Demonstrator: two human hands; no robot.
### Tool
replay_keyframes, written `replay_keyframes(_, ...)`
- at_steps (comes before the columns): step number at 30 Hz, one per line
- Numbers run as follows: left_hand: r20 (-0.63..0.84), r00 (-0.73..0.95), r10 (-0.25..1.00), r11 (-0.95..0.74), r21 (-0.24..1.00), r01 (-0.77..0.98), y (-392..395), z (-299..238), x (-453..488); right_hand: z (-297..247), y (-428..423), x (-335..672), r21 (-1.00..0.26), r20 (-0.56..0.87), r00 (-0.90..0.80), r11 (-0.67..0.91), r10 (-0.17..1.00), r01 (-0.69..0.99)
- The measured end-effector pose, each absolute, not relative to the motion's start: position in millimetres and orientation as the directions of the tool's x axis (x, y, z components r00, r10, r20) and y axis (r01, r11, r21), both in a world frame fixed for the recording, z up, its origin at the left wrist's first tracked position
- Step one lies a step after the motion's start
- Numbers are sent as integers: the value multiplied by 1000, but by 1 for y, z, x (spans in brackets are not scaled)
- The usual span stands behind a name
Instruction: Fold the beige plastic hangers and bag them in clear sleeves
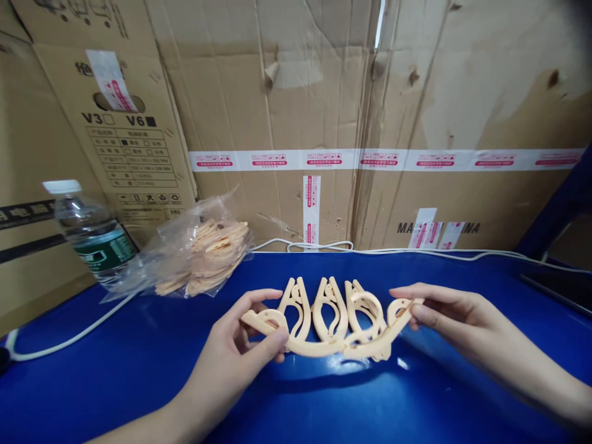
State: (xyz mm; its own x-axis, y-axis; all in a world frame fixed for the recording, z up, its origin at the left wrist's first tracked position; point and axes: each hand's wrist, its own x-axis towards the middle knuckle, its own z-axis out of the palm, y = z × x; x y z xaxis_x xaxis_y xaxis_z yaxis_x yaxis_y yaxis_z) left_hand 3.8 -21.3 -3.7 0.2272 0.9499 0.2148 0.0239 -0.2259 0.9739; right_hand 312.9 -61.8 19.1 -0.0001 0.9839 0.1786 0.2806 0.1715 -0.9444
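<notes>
A beige plastic folding clothes hanger (319, 349) is spread wide between my two hands, held above the blue table. My left hand (245, 339) pinches its left arm between thumb and fingers. At the opposite end, my right hand (444, 311) grips the tip of the other arm with thumb and forefinger. The hanger's curved hook sticks up near its middle. Just behind it lie more hangers of the same kind, folded shut: one on the left (296, 308), one in the centre (330, 308) and one on the right (358, 308), partly hidden by the held hanger.
A clear plastic bag (217, 253) of beige pieces lies at the back left, beside a water bottle (92, 234) with a white cap. Cardboard boxes (287, 111) stand along the back. A white cable (393, 251) runs along the blue table's (370, 407) rear edge.
</notes>
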Motion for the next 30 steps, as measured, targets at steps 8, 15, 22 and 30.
replay_keyframes(8,215,281,935,-188,975,-122,-30,-15,14,2,-73,284,-999,34,-319,24,947,-38)
replay_keyframes(15,269,437,858,-290,957,-19,-33,-6,11,-5,-96,289,-986,-52,-477,29,877,161)
replay_keyframes(22,401,560,725,-509,860,43,-43,-5,1,-16,-97,290,-1000,16,-528,16,849,-5)
replay_keyframes(30,330,775,539,-410,906,-100,-40,-1,2,-16,-100,287,-999,37,-490,36,871,-11)
